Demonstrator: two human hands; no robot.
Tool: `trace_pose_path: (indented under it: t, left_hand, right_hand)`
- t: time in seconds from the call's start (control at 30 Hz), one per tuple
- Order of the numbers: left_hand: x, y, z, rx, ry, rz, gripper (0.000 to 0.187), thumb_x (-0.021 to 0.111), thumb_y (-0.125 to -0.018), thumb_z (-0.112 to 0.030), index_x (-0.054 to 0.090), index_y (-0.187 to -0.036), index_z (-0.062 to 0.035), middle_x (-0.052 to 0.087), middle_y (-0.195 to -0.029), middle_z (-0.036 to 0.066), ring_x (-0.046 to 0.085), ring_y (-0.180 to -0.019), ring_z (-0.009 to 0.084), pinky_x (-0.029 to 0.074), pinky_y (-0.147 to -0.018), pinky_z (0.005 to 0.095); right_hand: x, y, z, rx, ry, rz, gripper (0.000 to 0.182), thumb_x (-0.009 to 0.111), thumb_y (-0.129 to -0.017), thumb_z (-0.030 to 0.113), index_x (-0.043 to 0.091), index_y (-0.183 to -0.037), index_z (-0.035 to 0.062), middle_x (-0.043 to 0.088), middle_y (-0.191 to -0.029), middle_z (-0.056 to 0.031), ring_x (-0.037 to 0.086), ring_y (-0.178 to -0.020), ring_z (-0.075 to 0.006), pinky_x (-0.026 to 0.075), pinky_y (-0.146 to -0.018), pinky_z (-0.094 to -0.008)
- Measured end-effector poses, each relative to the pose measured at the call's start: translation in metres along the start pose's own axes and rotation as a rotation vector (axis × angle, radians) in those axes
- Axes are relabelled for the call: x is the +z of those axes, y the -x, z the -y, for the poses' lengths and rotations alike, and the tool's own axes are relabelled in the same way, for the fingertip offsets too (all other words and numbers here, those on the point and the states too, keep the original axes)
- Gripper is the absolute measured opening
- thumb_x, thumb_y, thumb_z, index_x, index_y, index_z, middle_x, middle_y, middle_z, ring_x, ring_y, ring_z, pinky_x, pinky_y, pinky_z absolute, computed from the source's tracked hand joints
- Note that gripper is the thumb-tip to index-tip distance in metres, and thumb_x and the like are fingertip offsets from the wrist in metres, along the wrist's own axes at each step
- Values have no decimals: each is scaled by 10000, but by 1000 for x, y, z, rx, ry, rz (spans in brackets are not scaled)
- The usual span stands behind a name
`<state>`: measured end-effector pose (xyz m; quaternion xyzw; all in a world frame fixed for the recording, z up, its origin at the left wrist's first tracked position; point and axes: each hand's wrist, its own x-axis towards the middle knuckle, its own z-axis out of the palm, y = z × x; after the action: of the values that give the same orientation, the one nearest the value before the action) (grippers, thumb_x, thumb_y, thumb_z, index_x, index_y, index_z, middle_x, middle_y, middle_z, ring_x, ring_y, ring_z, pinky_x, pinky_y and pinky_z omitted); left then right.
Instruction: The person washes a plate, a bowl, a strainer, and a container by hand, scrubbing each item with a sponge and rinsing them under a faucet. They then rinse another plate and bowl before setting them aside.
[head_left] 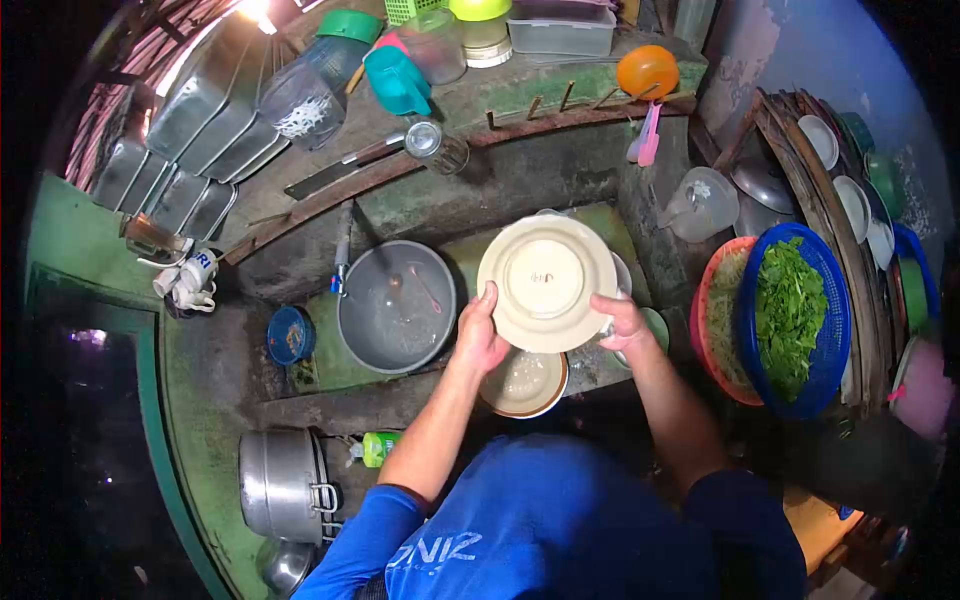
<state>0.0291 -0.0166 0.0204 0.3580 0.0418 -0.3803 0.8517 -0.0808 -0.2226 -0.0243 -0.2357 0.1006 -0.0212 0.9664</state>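
Observation:
A cream plate (510, 240) is held up in both hands, its underside with a small dark stamp facing me. My left hand (482, 335) grips its lower left edge, thumb on the near face. At the lower right edge, my right hand (628, 328) grips it the same way. Below it lies a brown-rimmed plate (548, 402) with a wet, sudsy look. Parts of other dishes (656, 328) show behind the held plate and right hand. To the left stands a grey basin (352, 330) of water, with a pink-handled utensil in it.
A tap (339, 275) reaches over the basin's left edge. A small blue basket (289, 335) sits left. Blue (835, 350) and pink (712, 340) baskets of vegetables stand right. A knife (345, 165) and glass (437, 148) lie along the back ledge. A large pot (280, 485) stands lower left.

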Motion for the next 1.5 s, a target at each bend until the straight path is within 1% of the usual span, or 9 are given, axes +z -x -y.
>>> trace_pose_path:
  t: [0.2, 0.47, 0.63, 0.73, 0.9, 1.1, 1.23, 1.37, 1.5]
  left_hand:
    - [-17, -1, -10, 72, -93, 79, 386, 537, -978, -204, 465, -1324, -50, 581, -1256, 132, 589, -1123, 252, 488, -972, 462]
    - [4, 14, 1, 247, -896, 82, 160, 605, -925, -71, 644, -1056, 12, 684, -947, 41, 613, -828, 104, 495, -775, 283]
    - [23, 26, -9, 213, -613, 21, 143, 623, -903, -69, 644, -1023, 5, 680, -926, 21, 604, -818, 88, 481, -738, 261]
    - [15, 18, -12, 532, -1046, 288, 171, 596, -890, -18, 616, -1056, 18, 677, -944, 20, 610, -846, 108, 481, -759, 268]
    - [26, 33, -15, 199, -662, 82, 271, 608, -879, -5, 610, -1149, 14, 668, -1006, 44, 606, -886, 112, 482, -819, 277]
    - [14, 25, -9, 278, -685, 90, 309, 548, -810, 85, 622, -1095, -8, 654, -1013, 45, 598, -941, 128, 471, -847, 292]
    - [22, 33, -22, 236, -257, 100, 459, 647, -846, -19, 505, -1281, 14, 594, -1232, 125, 573, -1143, 229, 462, -991, 407]
    - [42, 15, -25, 282, 58, 57, 385, 558, -938, -59, 477, -1312, -12, 593, -1237, 116, 561, -1164, 245, 439, -1025, 453]
    - [22, 8, 3, 160, -12, -17, 328, 480, -1003, -172, 499, -1307, -50, 597, -1218, 93, 546, -1164, 215, 460, -991, 381]
  right_hand:
    - [-9, -14, 15, -167, 452, -415, 396, 588, -945, 407, 596, -1164, 77, 622, -1001, -40, 602, -901, -107, 527, -786, -348]
    - [112, -38, 4, -1025, 1864, 192, 256, 567, -855, 215, 726, -1009, 86, 662, -1092, -125, 588, -1072, -325, 439, -980, -417]
    - [94, -65, 11, -661, 1338, -158, 250, 628, -762, 210, 741, -973, 137, 670, -1036, -70, 580, -1077, -284, 397, -1019, -482]
    - [134, -37, -11, -1093, 1778, 461, 217, 640, -742, 213, 746, -915, 135, 653, -931, -55, 597, -981, -275, 409, -977, -486]
    - [97, -78, 19, -822, 1576, -45, 163, 590, -787, 203, 701, -827, 90, 652, -910, -93, 598, -873, -273, 464, -822, -417]
    - [133, -48, 8, -948, 1833, 445, 189, 632, -763, 267, 721, -840, 120, 649, -888, -70, 599, -931, -260, 451, -894, -409]
    - [61, -80, 31, -608, 1239, -350, 268, 479, -941, 188, 686, -987, 23, 671, -1010, -162, 640, -919, -297, 488, -860, -392]
    - [65, -57, -39, -920, 1195, -554, 339, 452, -950, 156, 584, -1227, 11, 566, -1268, -202, 465, -1256, -364, 359, -1062, -416]
    - [111, -27, -54, -1139, 1838, -57, 373, 553, -856, 182, 636, -1173, 1, 572, -1287, -180, 468, -1243, -433, 363, -1050, -485]
